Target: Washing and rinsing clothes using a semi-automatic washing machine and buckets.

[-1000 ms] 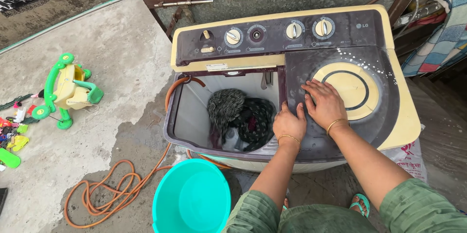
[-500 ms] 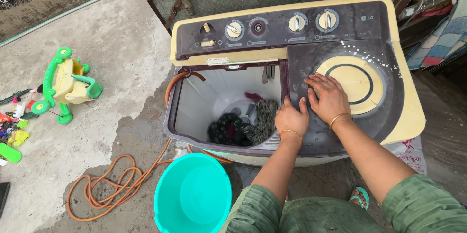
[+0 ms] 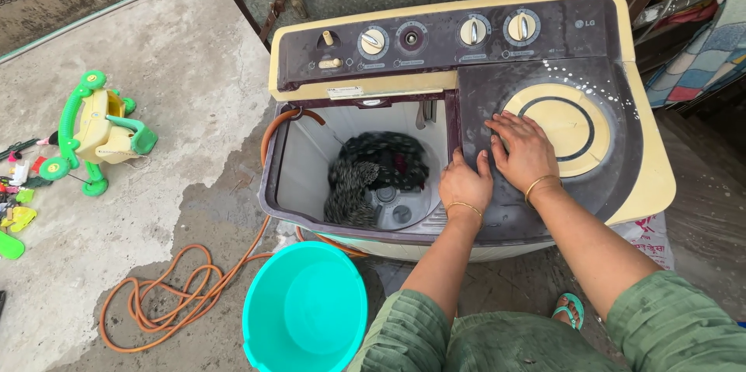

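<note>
Head view: left hand (image 3: 464, 184) laid flat, fingers loosely spread, gripping nothing, on washing machine (image 3: 544, 209) front edge beside open tub (image 3: 307, 166); right hand (image 3: 525, 150) flat, open, on dark lid (image 3: 614, 146). Dark laundry (image 3: 377, 162) inside tub.

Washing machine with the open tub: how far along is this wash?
Done: dark patterned clothes already lie in the open wash tub of the cream and maroon twin-tub washing machine, and an orange hose hooks over its rim. In hand: left hand and right hand rest flat on the shut spinner lid. Left: the turquoise plastic bucket stands empty; nothing is taken out yet.
</note>
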